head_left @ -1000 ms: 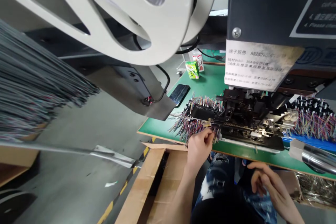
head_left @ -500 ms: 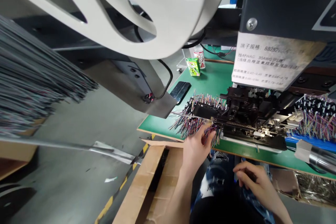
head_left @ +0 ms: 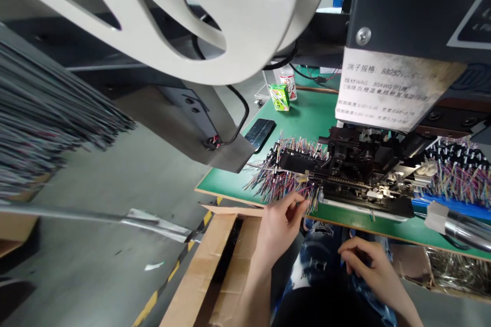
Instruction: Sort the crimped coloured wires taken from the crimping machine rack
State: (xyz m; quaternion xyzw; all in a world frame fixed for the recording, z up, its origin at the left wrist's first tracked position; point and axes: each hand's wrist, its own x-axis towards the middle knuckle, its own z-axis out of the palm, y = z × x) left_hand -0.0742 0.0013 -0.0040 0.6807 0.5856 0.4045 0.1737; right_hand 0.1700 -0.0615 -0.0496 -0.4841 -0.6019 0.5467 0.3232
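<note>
My left hand (head_left: 282,225) is at the table's front edge, thumb and forefinger pinched on the thin coloured wires (head_left: 278,184) at the near side of a bundle. These wires have black and white parts among them and lie beside and under the left end of a black terminal-crimping machine (head_left: 353,168). My right hand (head_left: 366,260) hovers over my thigh, below the table edge. Its fingers are curled, thumb tip close to forefinger tip, and nothing shows between them.
A large white reel (head_left: 245,56) hangs overhead. On the green table (head_left: 307,115) are a phone (head_left: 260,134), a green carton (head_left: 280,97) and a bottle (head_left: 288,83). More wires (head_left: 460,173) lie at right. A cardboard box (head_left: 209,260) stands below left; grey cables (head_left: 49,102) hang far left.
My left hand has moved down and slightly left, away from the machine's edge, with its fingers pinched at the near wires. My right hand has hardly moved.
</note>
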